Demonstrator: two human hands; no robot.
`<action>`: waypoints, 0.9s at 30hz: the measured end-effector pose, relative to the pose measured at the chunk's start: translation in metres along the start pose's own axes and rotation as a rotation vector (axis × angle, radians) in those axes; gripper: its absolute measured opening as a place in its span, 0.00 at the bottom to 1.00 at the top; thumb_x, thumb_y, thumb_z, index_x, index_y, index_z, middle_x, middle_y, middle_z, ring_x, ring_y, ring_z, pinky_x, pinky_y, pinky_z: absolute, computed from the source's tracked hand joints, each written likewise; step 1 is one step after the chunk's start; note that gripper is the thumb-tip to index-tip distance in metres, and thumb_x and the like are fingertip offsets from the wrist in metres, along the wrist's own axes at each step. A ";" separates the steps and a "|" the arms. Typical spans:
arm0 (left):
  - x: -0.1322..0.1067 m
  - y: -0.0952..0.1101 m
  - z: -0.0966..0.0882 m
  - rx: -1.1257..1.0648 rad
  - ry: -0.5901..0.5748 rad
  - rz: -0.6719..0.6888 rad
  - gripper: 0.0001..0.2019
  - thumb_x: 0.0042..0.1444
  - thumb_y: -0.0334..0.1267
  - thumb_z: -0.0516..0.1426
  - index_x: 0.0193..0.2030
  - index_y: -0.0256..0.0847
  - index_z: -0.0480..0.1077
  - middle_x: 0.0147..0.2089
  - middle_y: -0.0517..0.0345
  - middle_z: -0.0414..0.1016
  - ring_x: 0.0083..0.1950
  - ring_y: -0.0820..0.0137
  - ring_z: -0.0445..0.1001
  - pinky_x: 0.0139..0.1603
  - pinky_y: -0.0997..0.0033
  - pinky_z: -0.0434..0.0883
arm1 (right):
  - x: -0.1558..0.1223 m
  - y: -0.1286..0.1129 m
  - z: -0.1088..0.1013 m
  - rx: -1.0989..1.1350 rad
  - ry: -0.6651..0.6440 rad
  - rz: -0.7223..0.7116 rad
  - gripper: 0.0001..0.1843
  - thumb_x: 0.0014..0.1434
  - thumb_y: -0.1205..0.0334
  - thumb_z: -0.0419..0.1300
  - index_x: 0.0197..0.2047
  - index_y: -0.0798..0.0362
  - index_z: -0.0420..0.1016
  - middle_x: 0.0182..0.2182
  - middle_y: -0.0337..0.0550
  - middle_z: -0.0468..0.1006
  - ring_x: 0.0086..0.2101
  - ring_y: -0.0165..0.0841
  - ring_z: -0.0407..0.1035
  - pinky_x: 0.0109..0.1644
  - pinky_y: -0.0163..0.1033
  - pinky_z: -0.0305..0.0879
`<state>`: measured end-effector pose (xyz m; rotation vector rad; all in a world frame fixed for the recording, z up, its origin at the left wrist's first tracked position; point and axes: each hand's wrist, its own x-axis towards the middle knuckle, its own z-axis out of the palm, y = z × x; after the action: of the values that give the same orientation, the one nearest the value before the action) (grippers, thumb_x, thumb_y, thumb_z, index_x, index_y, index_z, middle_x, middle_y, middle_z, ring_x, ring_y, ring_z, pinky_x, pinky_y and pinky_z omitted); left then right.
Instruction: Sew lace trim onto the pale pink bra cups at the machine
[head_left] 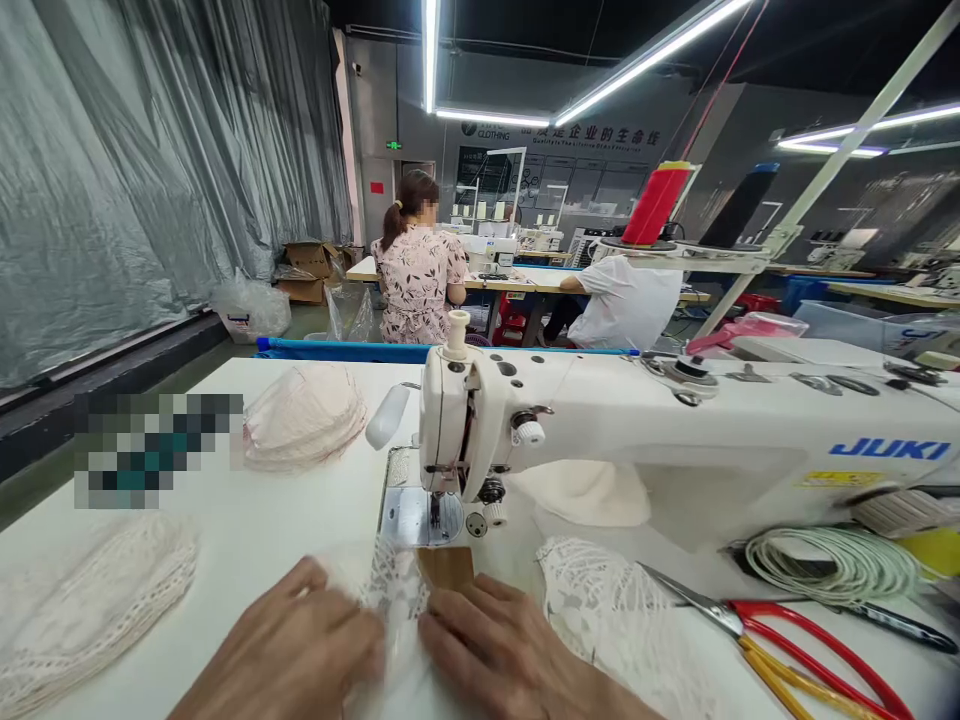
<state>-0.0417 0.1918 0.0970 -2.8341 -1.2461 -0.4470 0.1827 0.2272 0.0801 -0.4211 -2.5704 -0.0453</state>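
Observation:
White lace fabric (397, 580) lies in front of the needle plate of a white sewing machine (457, 420). My left hand (300, 630), smeared by motion, is closed on the lace's left part with its fingers curled. On the right side of the lace, my right hand (495, 640) has bent fingers pressed together on the fabric. A flat brown piece (446, 568) shows just beyond its fingers, below the presser foot (436, 510). The fabric under both palms is hidden.
Stacks of pale fabric cups (304, 415) and lace pieces (97, 600) lie left. More lace (600, 600), red-handled scissors (750, 625), coiled pale cord (832, 565) and a black pen (904, 625) lie right. Two people sit beyond the table.

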 end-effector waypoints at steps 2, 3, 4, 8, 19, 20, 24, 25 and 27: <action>0.030 -0.002 -0.005 -0.133 -0.034 -0.067 0.16 0.57 0.23 0.46 0.43 0.46 0.68 0.36 0.60 0.76 0.36 0.70 0.72 0.41 0.70 0.64 | -0.001 0.001 -0.002 0.012 0.027 -0.026 0.15 0.67 0.70 0.41 0.42 0.63 0.68 0.30 0.48 0.72 0.30 0.33 0.63 0.33 0.38 0.62; 0.041 -0.003 -0.005 -0.218 -0.067 -0.040 0.20 0.56 0.21 0.46 0.49 0.47 0.66 0.41 0.59 0.76 0.41 0.69 0.72 0.46 0.68 0.63 | -0.001 0.002 -0.003 0.022 0.037 -0.040 0.14 0.66 0.73 0.42 0.43 0.64 0.68 0.33 0.50 0.72 0.33 0.34 0.65 0.37 0.39 0.64; 0.049 -0.004 -0.002 -0.292 -0.099 -0.030 0.23 0.55 0.20 0.45 0.53 0.48 0.64 0.43 0.59 0.75 0.44 0.69 0.71 0.50 0.66 0.62 | -0.002 0.004 -0.003 0.036 0.049 -0.053 0.13 0.65 0.74 0.43 0.42 0.64 0.68 0.35 0.51 0.73 0.36 0.34 0.65 0.40 0.39 0.64; 0.051 -0.015 0.012 -0.447 -0.162 -0.104 0.22 0.57 0.25 0.48 0.56 0.51 0.63 0.41 0.60 0.73 0.49 0.65 0.67 0.54 0.60 0.61 | -0.006 0.010 -0.002 0.101 0.015 -0.045 0.12 0.66 0.73 0.44 0.41 0.62 0.68 0.37 0.49 0.72 0.36 0.33 0.63 0.42 0.38 0.64; 0.046 -0.028 0.023 -0.442 -0.171 -0.431 0.15 0.61 0.37 0.50 0.53 0.49 0.67 0.39 0.59 0.72 0.40 0.63 0.65 0.41 0.65 0.64 | -0.007 0.013 0.000 0.062 -0.088 0.107 0.13 0.67 0.71 0.44 0.35 0.60 0.67 0.33 0.46 0.69 0.33 0.32 0.61 0.37 0.36 0.64; 0.046 -0.028 0.025 -0.443 -0.165 -0.437 0.15 0.61 0.36 0.50 0.53 0.48 0.68 0.39 0.59 0.71 0.40 0.63 0.65 0.40 0.65 0.64 | -0.007 0.013 0.001 0.065 -0.086 0.110 0.13 0.66 0.71 0.43 0.35 0.60 0.67 0.33 0.46 0.69 0.33 0.32 0.61 0.37 0.37 0.64; 0.045 -0.028 0.028 -0.434 -0.161 -0.437 0.15 0.60 0.35 0.50 0.53 0.49 0.68 0.37 0.59 0.71 0.40 0.62 0.65 0.41 0.66 0.63 | -0.009 0.015 0.005 0.050 -0.078 0.095 0.11 0.65 0.70 0.44 0.36 0.58 0.66 0.31 0.46 0.69 0.29 0.31 0.60 0.33 0.37 0.64; 0.045 -0.028 0.028 -0.438 -0.164 -0.440 0.15 0.60 0.35 0.50 0.53 0.49 0.68 0.37 0.59 0.71 0.40 0.62 0.65 0.41 0.66 0.63 | -0.010 0.015 0.006 0.039 -0.075 0.094 0.10 0.65 0.70 0.45 0.35 0.57 0.66 0.31 0.46 0.69 0.29 0.31 0.60 0.32 0.37 0.64; 0.045 -0.028 0.028 -0.455 -0.181 -0.454 0.15 0.61 0.36 0.50 0.53 0.49 0.67 0.38 0.59 0.71 0.40 0.62 0.64 0.41 0.66 0.63 | -0.010 0.016 0.007 0.021 -0.067 0.098 0.09 0.63 0.71 0.46 0.34 0.56 0.65 0.32 0.46 0.70 0.29 0.31 0.61 0.32 0.36 0.63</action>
<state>-0.0261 0.2472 0.0798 -2.9771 -2.0824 -0.5518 0.1922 0.2400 0.0685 -0.5478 -2.6094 0.0316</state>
